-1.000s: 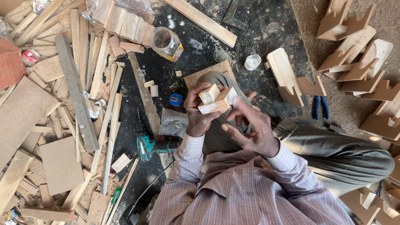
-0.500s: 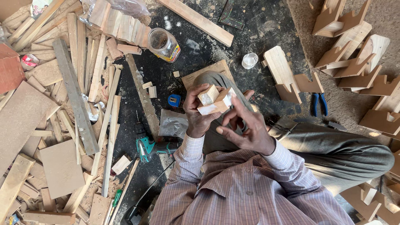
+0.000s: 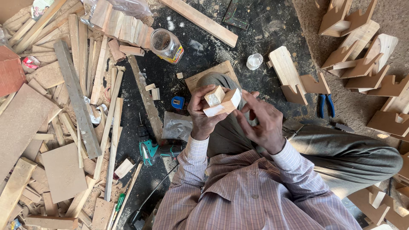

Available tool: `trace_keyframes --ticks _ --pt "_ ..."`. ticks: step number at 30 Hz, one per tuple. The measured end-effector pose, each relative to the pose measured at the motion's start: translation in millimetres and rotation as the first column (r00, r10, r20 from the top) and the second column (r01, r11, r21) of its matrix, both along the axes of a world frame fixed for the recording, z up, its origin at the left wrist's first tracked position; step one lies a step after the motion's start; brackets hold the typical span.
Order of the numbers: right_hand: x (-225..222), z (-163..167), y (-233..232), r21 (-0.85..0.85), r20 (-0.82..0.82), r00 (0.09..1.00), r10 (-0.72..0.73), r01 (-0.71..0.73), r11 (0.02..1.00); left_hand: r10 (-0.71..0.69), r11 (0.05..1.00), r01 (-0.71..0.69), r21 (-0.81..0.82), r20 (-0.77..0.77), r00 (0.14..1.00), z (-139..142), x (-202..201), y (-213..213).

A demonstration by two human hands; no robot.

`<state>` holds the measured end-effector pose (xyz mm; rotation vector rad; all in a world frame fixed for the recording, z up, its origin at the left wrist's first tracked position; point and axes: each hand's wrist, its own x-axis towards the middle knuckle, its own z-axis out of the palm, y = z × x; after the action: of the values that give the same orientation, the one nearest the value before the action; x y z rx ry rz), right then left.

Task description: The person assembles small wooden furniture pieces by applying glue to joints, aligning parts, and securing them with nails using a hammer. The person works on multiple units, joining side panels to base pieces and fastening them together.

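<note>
My left hand point(image 3: 200, 113) grips a small assembly of pale wooden blocks point(image 3: 221, 102) in front of my chest, above my bent knee. My right hand point(image 3: 260, 121) is just to the right of the blocks, fingers spread and curved, fingertips close to the block's right edge. Whether the fingertips touch the wood I cannot tell. A flat wooden board point(image 3: 213, 72) lies on the dark floor beyond my knee.
A heap of wood strips and offcuts point(image 3: 64, 110) covers the left side. A glass jar point(image 3: 167, 46) lies near the top, a green power drill point(image 3: 153, 150) and a blue tape measure point(image 3: 177, 102) at centre, blue-handled pliers point(image 3: 326, 105) and cut wooden shapes point(image 3: 362, 64) at right.
My right hand has come off the blocks and drawn slightly right, fingers opening. My left hand keeps holding the blocks in about the same place.
</note>
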<state>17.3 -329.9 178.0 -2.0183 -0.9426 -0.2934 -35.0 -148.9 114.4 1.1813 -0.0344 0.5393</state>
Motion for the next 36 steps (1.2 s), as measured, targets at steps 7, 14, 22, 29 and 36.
trace_keyframes --ticks 7,14,22,29,36 --pt "-9 4 -7 0.154 -0.108 0.983 0.15 -0.133 0.979 0.096 0.983 -0.083 0.162 -0.074 0.993 12 2 -3" --pt "-4 -3 -3 -0.261 0.433 0.889 -0.151 0.284 0.923 0.301 0.855 -0.254 0.452 -0.033 0.953 37 1 -11" --pt "10 -5 -21 -0.332 0.535 0.828 -0.169 0.39 0.859 0.358 0.734 -0.295 0.611 0.02 0.933 47 4 -14" --pt "9 -15 -20 0.24 -0.39 0.876 0.284 -0.201 0.95 0.365 0.764 -0.265 0.589 -0.055 0.929 45 7 -19" --pt "15 -17 -38 -0.156 0.031 0.99 -0.137 0.14 0.978 0.364 0.732 -0.25 0.634 -0.054 0.93 45 11 -34"
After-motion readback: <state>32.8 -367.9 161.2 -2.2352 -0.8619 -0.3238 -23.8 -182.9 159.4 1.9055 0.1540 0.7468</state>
